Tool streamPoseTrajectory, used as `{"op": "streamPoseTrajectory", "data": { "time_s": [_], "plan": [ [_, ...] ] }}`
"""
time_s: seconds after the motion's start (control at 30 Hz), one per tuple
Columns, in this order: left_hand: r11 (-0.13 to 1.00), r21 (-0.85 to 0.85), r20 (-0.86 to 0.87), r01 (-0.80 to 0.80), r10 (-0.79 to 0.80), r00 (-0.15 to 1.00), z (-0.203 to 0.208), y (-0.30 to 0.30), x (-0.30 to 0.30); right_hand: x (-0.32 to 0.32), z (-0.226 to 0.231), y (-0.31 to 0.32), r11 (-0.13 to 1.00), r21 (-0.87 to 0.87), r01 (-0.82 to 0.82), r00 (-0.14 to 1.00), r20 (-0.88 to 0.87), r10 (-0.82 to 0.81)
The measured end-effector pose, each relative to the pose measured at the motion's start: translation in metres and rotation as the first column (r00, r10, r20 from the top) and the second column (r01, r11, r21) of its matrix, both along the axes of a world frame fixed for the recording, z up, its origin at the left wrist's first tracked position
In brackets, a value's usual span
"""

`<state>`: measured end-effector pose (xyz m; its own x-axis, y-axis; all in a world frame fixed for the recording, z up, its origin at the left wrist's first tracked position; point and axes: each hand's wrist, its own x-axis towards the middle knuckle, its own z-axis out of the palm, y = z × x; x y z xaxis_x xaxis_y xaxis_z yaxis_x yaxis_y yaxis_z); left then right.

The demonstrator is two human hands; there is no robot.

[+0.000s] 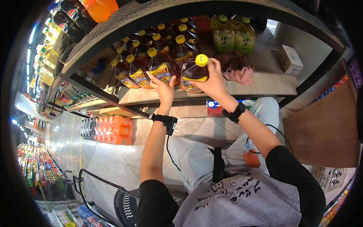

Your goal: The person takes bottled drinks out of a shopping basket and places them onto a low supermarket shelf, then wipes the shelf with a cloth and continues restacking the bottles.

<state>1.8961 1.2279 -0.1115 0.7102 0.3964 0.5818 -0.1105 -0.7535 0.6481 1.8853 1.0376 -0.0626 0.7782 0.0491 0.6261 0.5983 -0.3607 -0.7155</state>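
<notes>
My right hand [215,84] is closed around a tea bottle [193,75] with dark brown contents, a yellow cap and a yellow-purple label. That bottle is at the shelf's front edge, tilted a little; whether its base rests on the board I cannot tell. My left hand [163,90] has its thumb and forefinger spread, up against the front of another tea bottle [160,67] of the same kind; its other fingers are partly hidden. More such bottles [138,68] stand in rows to the left and behind, on the wooden shelf [264,81].
Right of the tea bottles lies a crumpled pinkish-brown cloth [242,73], with green-capped bottles [224,38] behind it. A small white box [290,59] stands at the shelf's right end. Wrapped orange drink packs [113,129] sit on the floor at left, near a black-framed cart [126,206].
</notes>
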Motion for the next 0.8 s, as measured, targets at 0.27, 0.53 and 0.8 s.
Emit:
{"op": "streamPoseTrajectory", "data": {
  "time_s": [0.27,0.53,0.8],
  "plan": [
    [0.998,-0.005,-0.053,0.067,-0.067,0.996,-0.007,0.013,-0.006,0.008,0.009,-0.043,0.954,-0.015,0.299,0.954,-0.035,-0.299],
    [0.776,-0.174,-0.413,0.606,-0.616,0.67,0.011,-0.076,-0.046,0.076,0.001,-0.046,0.802,0.013,0.597,0.802,-0.019,-0.597],
    [0.909,-0.079,-0.232,0.41,-0.417,0.879,0.012,-0.124,0.018,0.12,-0.008,-0.042,0.924,-0.323,0.205,0.94,-0.199,-0.279]
  ]
}}
